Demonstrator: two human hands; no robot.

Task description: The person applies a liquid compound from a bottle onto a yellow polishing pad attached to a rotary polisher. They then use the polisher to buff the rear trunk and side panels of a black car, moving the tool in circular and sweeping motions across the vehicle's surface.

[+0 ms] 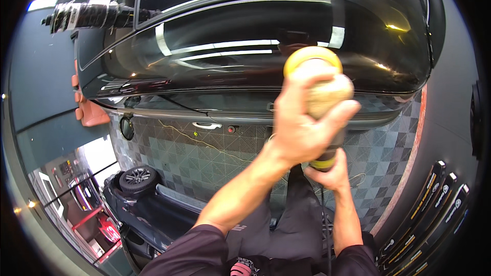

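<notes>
Car (215, 69), black, glossy, across upper view. Polisher (330, 97) at its side. Left hand (300, 125): fingers part-spread, curved round polisher's head. Right hand (332, 172): fingers closed round rear grip (322, 164). Yellow pad (313, 52): contact with car unclear.

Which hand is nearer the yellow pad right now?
Left. The left hand grips the polisher around its head, right by the yellow pad; the right hand holds the rear end, farther from the pad.
</notes>
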